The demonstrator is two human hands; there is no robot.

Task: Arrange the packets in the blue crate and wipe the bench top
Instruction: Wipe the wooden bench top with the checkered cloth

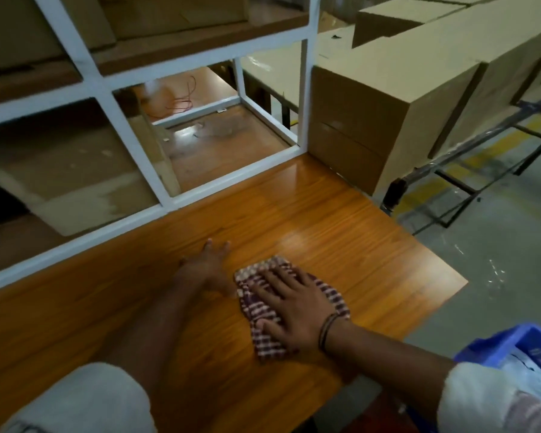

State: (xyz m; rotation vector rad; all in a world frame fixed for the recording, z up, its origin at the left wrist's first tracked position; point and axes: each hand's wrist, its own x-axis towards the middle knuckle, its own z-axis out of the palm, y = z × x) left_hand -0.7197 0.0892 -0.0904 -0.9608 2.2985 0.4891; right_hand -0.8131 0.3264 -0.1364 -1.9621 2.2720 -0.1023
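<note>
My right hand (289, 310) lies flat, fingers spread, pressing a red-and-white checked cloth (256, 303) onto the wooden bench top (341, 245). Just left of the cloth, my left hand (208, 265) rests palm down on the wood with its fingers apart, holding nothing. The blue crate (512, 339) shows at the lower right, beyond the bench edge. White plastic packets (527, 368) lie inside it, partly hidden by my right sleeve.
A white metal shelf frame (138, 210) stands along the back of the bench with cardboard behind it. Large cardboard boxes (388, 104) sit on a rack at the far right. The bench's right edge drops to a grey floor (497, 245).
</note>
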